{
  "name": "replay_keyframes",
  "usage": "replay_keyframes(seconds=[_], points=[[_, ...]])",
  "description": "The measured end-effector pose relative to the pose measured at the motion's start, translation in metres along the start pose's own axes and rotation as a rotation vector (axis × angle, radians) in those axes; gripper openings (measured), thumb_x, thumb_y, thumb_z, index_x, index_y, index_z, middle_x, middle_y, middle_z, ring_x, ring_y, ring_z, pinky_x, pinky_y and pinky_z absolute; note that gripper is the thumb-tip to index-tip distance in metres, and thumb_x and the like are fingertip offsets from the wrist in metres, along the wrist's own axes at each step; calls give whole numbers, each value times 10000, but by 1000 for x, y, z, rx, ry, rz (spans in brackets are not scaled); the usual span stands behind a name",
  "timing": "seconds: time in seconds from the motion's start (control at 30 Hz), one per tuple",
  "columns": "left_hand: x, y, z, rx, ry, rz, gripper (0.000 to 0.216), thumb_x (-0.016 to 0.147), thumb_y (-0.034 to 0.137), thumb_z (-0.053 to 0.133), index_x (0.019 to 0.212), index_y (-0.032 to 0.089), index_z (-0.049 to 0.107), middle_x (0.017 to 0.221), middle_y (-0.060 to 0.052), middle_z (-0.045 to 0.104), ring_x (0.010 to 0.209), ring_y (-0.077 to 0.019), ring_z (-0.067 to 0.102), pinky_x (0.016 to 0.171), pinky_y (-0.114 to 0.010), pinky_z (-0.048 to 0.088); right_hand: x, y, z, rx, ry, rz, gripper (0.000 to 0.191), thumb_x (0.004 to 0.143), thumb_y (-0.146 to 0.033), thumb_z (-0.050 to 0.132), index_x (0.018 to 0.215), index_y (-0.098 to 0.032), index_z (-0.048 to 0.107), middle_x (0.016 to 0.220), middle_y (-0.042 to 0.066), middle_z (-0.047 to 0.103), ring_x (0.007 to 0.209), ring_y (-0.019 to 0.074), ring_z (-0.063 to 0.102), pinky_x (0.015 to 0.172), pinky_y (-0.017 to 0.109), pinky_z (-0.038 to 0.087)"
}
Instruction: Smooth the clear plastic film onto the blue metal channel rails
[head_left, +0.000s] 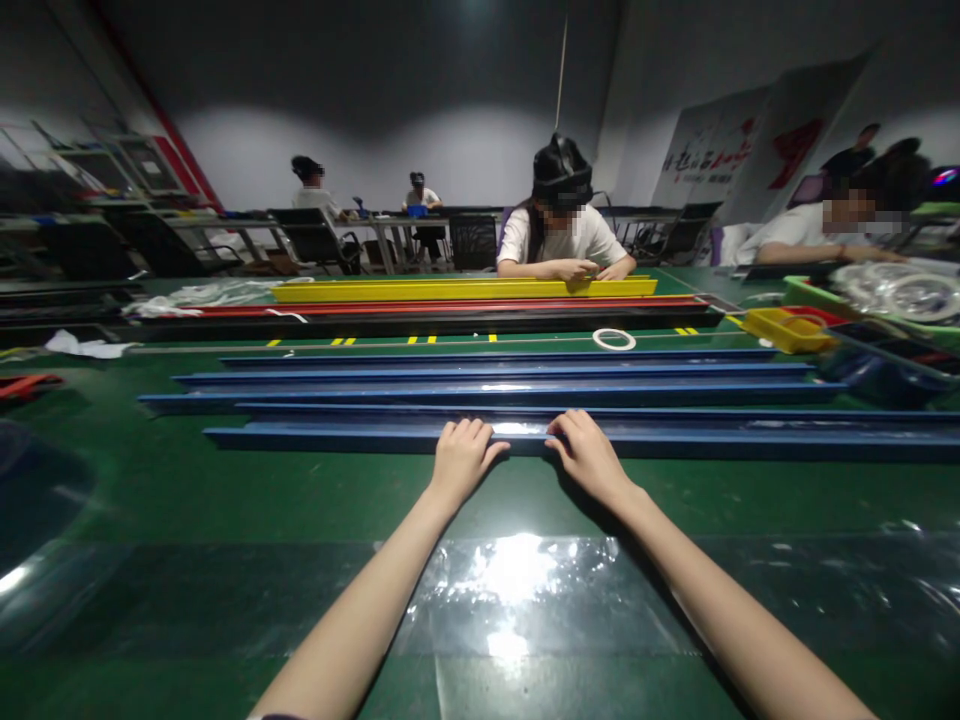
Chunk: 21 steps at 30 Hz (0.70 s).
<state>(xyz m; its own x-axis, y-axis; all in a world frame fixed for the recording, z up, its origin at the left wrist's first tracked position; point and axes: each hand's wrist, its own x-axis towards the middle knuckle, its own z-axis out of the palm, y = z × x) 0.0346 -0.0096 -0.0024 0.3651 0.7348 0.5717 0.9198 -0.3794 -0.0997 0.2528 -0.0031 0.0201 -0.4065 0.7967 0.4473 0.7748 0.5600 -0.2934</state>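
Note:
Several long blue strips lie side by side across the green table. My left hand (461, 458) and my right hand (585, 452) both rest on the nearest blue strip (337, 437), fingers curled over its near edge, thumbs pointing toward each other. Between the two hands a short shiny patch, perhaps clear tape (517, 428), shows on the strip. A clear plastic sheet (517, 600) lies on the table under my forearms.
A roll of tape (613, 339) lies beyond the blue strips. Farther back are yellow (450, 291), red and black strips, where a person in a white shirt (559, 240) works. A yellow tray (784, 328) sits at right. Other people sit at tables behind.

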Motion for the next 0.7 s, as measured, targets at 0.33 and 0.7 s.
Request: replay_keyframes(seconds=[0.33, 0.7], points=[[0, 0, -2, -44, -19, 13, 364, 879, 485, 393, 879, 176, 585, 798, -48, 608, 775, -181, 515, 694, -309, 309, -1, -1, 0, -135, -54, 0, 75, 829, -143, 444, 846, -176, 509, 873, 77, 555, 827, 204, 459, 719, 300, 350], [-1, -1, -3, -29, 36, 22, 379, 855, 509, 426, 916, 174, 591, 829, -48, 626, 790, -184, 522, 740, -321, 327, -11, 9, -9, -234, -69, 8, 102, 814, -111, 433, 834, -165, 517, 854, 85, 559, 825, 208, 455, 728, 307, 348]])
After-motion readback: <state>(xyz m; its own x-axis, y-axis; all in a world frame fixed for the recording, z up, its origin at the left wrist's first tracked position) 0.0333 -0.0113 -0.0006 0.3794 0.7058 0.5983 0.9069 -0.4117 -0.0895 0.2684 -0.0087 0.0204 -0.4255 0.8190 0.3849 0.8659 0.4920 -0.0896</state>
